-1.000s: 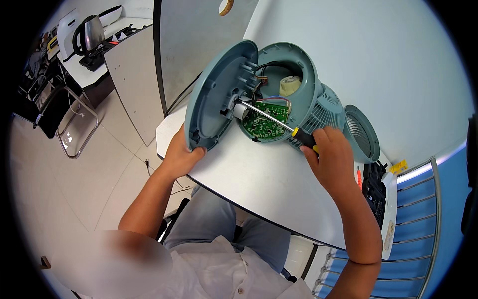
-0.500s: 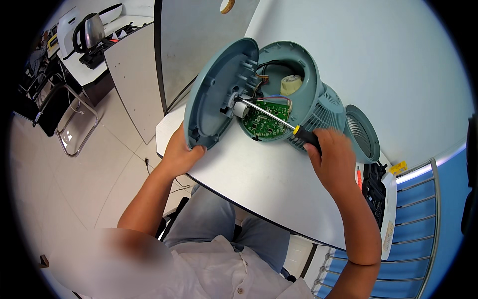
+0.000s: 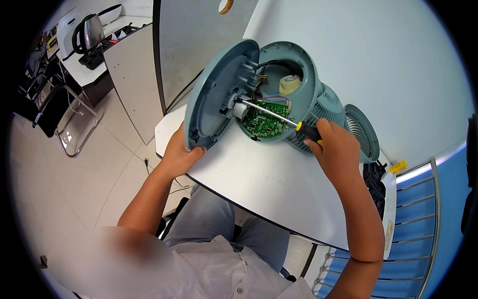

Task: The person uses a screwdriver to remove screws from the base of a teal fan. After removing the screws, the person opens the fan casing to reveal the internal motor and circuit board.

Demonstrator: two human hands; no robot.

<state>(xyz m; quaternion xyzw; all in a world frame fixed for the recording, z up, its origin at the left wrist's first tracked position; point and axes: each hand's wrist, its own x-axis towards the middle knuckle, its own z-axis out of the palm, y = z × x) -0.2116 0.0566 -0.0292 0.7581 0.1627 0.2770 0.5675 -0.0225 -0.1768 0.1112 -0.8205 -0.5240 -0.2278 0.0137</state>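
Note:
My left hand (image 3: 183,153) grips the lower rim of a round teal base cover (image 3: 209,94), which stands tilted on edge. My right hand (image 3: 337,148) is closed round the black and yellow handle of a screwdriver (image 3: 276,116). Its long shaft reaches left, and the tip meets a small motor (image 3: 240,107) fixed on the inner side of the cover. Beside the cover lies the opened fan body (image 3: 304,65), a green circuit board (image 3: 266,122) and a cream-coloured part (image 3: 290,84) inside it. Wires run between cover and body.
Right of the body lies a teal fan grille (image 3: 362,133). A black tool case (image 3: 374,187) and a yellow item (image 3: 398,167) are at the table's right end. Metal rails (image 3: 413,219) stand beyond. A grey partition (image 3: 199,40) rises behind the white table (image 3: 249,174).
My right hand has shifted slightly right and up along the screwdriver handle, and its grip has turned. The left hand and the cover have hardly moved.

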